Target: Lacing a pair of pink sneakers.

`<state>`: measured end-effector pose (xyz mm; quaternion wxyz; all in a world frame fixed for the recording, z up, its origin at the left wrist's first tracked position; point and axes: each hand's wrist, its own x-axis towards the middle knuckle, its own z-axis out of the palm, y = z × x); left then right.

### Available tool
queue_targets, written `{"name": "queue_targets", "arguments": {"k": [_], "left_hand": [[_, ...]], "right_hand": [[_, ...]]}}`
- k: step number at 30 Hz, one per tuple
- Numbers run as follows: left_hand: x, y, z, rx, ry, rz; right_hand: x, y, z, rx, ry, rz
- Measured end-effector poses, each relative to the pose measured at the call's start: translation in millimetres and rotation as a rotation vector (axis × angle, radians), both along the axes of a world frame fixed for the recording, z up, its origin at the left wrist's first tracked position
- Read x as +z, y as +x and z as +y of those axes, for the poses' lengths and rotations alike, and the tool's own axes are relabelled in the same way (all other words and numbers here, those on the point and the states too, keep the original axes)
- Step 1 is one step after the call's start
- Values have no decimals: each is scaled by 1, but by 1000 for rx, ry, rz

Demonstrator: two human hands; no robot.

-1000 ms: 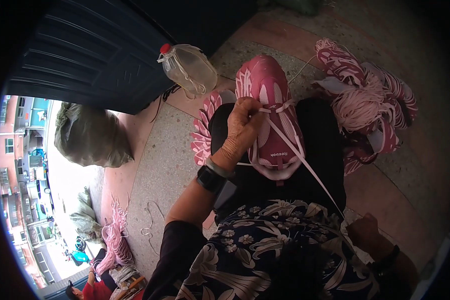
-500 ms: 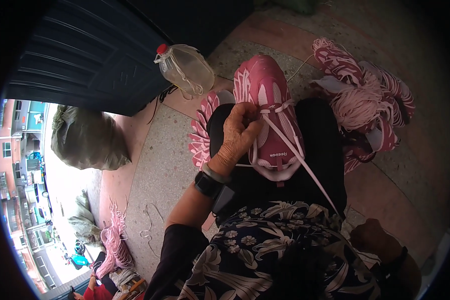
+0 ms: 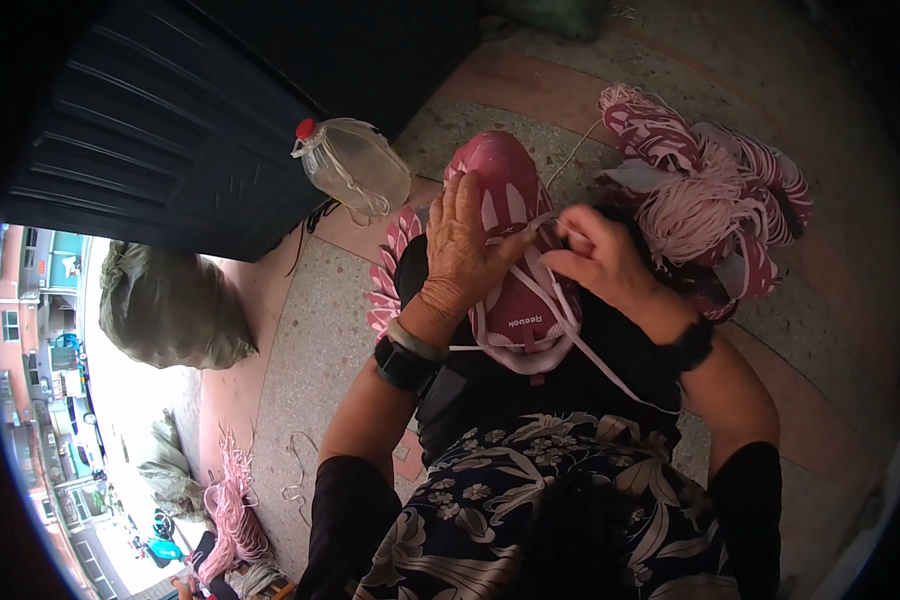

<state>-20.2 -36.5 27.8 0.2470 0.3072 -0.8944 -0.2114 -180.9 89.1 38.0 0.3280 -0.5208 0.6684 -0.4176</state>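
Note:
A pink shoe upper (image 3: 518, 318) with white mesh lies across my lap, toe end pointing away from me. My left hand (image 3: 458, 250) rests on its left side, fingers stretched out toward the toe and the thumb reaching over to the lacing. On the right side, my right hand (image 3: 610, 262) is closed in a pinch at the lace holes, on a pale pink shoelace. The loose end of this shoelace (image 3: 610, 374) trails down over my dark trousers. Part of the lacing is hidden behind my fingers.
Bundled pink uppers and laces (image 3: 710, 200) lie on the floor at the right. More pink uppers (image 3: 383, 290) show by my left knee. A clear plastic jug (image 3: 360, 168) with a red cap stands near the dark door (image 3: 170, 140). A stuffed sack (image 3: 170, 310) sits left.
My right hand has come up from beside my body to the shoe upper and pinches the shoelace. My left hand has gone from a pinch at the lacing to stretched fingers on the upper.

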Motion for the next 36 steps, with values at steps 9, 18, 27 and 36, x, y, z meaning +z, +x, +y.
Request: {"name": "queue_targets", "arguments": {"k": [9, 18, 27, 36], "left_hand": [[-4, -9, -3, -84, 347, -43], [-6, -17, 4, -27, 237, -48], [-4, -17, 13, 23, 102, -78], [8, -18, 21, 45, -111, -136]], "right_hand": [[-9, -10, -17, 248, 14, -80], [-10, 1, -13, 127, -165, 475], [8, -5, -19, 249, -167, 523], [22, -17, -37, 410, 26, 499]]}}
